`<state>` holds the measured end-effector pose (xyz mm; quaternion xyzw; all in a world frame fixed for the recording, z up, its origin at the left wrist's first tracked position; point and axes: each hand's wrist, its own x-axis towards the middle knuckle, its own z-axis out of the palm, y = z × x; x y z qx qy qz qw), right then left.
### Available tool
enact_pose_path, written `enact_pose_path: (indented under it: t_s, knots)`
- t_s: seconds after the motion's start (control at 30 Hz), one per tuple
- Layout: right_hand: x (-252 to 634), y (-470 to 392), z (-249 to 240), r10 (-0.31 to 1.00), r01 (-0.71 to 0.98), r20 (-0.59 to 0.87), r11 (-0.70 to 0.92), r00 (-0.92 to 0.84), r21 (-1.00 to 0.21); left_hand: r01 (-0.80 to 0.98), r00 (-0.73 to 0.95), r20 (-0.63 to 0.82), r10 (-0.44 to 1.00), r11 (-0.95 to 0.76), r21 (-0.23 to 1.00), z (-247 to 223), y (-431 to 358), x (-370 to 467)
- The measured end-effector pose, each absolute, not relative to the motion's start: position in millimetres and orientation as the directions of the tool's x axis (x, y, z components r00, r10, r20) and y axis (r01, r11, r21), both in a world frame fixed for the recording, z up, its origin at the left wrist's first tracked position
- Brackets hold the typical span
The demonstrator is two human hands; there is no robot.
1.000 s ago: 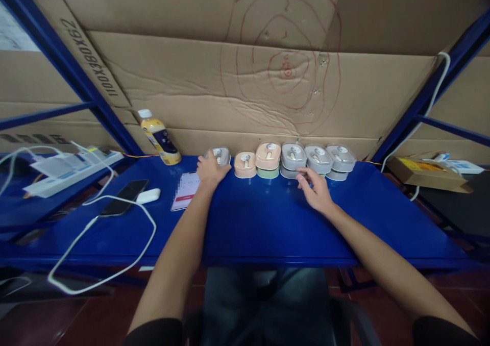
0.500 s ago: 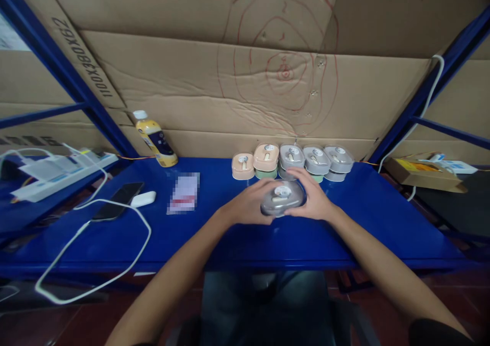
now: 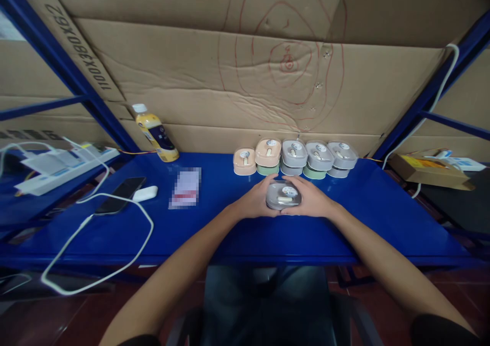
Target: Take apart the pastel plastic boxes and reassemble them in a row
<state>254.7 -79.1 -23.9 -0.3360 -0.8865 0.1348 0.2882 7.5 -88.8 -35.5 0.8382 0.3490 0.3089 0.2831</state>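
Left hand (image 3: 257, 199): grips the left side of the grey box (image 3: 283, 199), fingers curved round the far corner, thumb low on the near side.
Right hand (image 3: 312, 198): grips the opposite side of the same container, closed round it in a matching curve.
Grey box position: held between both palms, above the bench (image 3: 245, 239), in front of the row; cannot tell whether raised or touching the surface.
Grey box lid: clear, with a round white sticker and a small pale piece beneath.
Row by the cardboard (image 3: 172, 55): starts at left with a single peach box (image 3: 244, 163); continues rightward with peach over green, grey over grey, grey over green, grey over grey.
Bench, left part: holds a yellow drink bottle (image 3: 156, 134), a pixelated flat item (image 3: 186, 188), a dark phone (image 3: 120, 195) and, beside it, a small white case (image 3: 145, 193); looped with white cable (image 3: 151, 228).
Far right: shows an open carton (image 3: 431, 172).
Cardboard marks: drawn as red rings.
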Motion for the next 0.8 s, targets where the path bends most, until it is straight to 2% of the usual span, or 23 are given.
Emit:
enact_pose_path:
  t_s: [0.13,0.27,0.4,0.5,0.63,0.8]
  knots:
    - [265,-71,-17,0.682,0.484,0.452,0.729,-0.575,-0.484,0.453,0.538,0.323,0.779,-0.590,0.668,-34,-88,3]
    - [276,-61,-12,0.733,0.501,0.484,0.680,-0.478,-0.536,0.499,0.573,0.340,0.745,-0.647,0.577,-32,-88,-1]
    - [281,-55,-12,0.738,0.510,0.563,0.669,-0.372,-0.541,0.513,0.613,0.345,0.711,-0.690,0.511,-30,-91,0]
    - [280,-54,-13,0.724,0.505,0.597,0.680,-0.346,-0.531,0.513,0.608,0.351,0.712,-0.690,0.511,-24,-94,1]
    - [280,-54,-16,0.715,0.525,0.619,0.681,-0.324,-0.511,0.539,0.484,0.412,0.772,-0.634,0.555,-12,-93,-3]
    - [282,-50,-18,0.750,0.515,0.622,0.634,-0.226,-0.577,0.659,0.267,0.430,0.862,-0.489,0.571,-5,-89,-10]
